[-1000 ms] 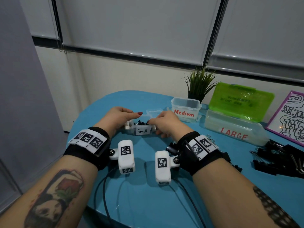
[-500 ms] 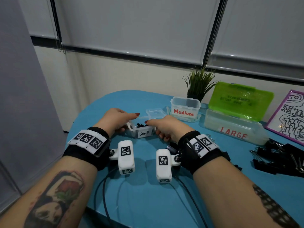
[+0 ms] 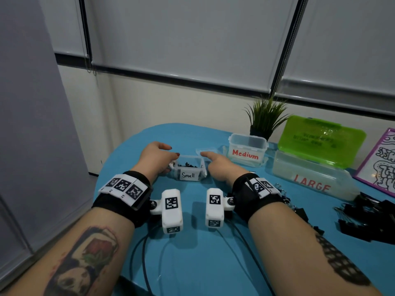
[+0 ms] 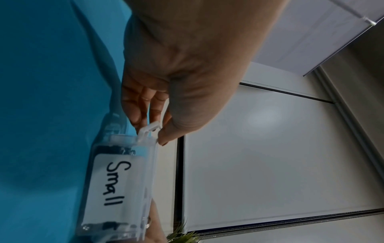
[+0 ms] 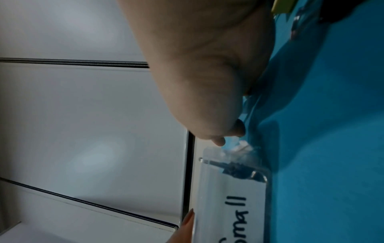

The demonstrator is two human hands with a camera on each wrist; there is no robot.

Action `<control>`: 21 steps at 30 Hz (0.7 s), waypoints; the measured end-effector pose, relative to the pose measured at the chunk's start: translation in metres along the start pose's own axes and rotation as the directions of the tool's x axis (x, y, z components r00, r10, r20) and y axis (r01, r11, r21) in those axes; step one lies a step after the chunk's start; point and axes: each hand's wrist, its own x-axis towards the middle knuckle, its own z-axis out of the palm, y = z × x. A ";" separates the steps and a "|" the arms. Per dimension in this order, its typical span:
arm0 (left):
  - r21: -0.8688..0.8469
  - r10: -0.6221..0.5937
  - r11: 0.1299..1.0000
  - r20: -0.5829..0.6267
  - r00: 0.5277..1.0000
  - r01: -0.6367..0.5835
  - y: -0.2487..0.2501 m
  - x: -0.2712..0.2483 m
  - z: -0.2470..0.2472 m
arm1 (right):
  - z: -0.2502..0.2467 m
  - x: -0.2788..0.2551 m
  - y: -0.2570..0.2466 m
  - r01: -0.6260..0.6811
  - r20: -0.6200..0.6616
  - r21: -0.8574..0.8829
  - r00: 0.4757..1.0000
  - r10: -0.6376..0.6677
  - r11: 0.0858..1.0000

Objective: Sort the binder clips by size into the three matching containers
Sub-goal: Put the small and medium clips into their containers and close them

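Note:
The clear Small container (image 3: 188,175) stands open on the blue table (image 3: 192,253), with several small black clips (image 3: 188,164) inside. My left hand (image 3: 156,159) is at its left end. In the left wrist view, thumb and fingers (image 4: 143,106) pinch the container's (image 4: 120,180) white side latch (image 4: 148,129). My right hand (image 3: 215,165) lies at the right end, its index finger stretched toward the clear lid (image 3: 206,150) behind. In the right wrist view, its fingertips (image 5: 218,141) hover just off the container's (image 5: 228,197) corner, holding nothing visible.
The Medium container (image 3: 248,150) and the LARGE container (image 3: 310,178) with its raised green lid (image 3: 320,139) stand at the right rear, beside a potted plant (image 3: 265,118). A pile of black binder clips (image 3: 374,216) lies far right; more clips (image 3: 284,195) lie by my right wrist. Cables trail off the front edge.
Both hands have drawn apart from over the Small container to its two ends. The right index finger now reaches toward the lid behind it.

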 end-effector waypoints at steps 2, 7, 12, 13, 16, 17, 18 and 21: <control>-0.012 -0.004 1.000 0.002 1.000 0.004 -0.001 0.002 0.001 | 0.003 0.007 0.005 -0.022 -0.011 -0.047 1.000 0.022 0.999; -0.039 -0.014 0.999 0.015 1.000 0.014 -0.004 0.005 0.003 | -0.004 0.007 0.015 -0.088 -0.244 -0.159 0.969 0.047 0.983; -0.068 -0.033 0.997 0.033 0.999 0.035 -0.004 0.005 0.003 | -0.005 -0.001 0.008 -0.054 -0.309 -0.255 0.951 -0.029 0.965; -0.070 -0.037 0.997 0.038 0.999 0.040 -0.005 0.005 0.002 | -0.006 -0.002 0.007 -0.037 -0.371 -0.207 0.927 -0.043 0.978; -0.049 -0.023 0.998 0.042 0.999 0.025 -0.005 0.005 0.002 | -0.011 -0.008 0.001 0.127 -0.542 0.095 0.838 -0.056 0.987; -0.036 -0.019 0.999 0.048 0.999 0.021 -0.006 0.006 0.002 | -0.011 -0.011 -0.003 0.202 -0.545 0.242 0.837 -0.039 0.949; -0.025 -0.007 1.000 0.037 0.999 0.008 -0.006 0.006 0.002 | -0.011 -0.013 -0.007 0.251 -0.515 0.403 0.857 -0.009 0.880; -0.023 0.047 0.999 0.027 0.999 -0.046 -0.002 -0.001 0.001 | -0.012 -0.022 -0.020 0.205 -0.272 0.822 0.961 0.050 0.532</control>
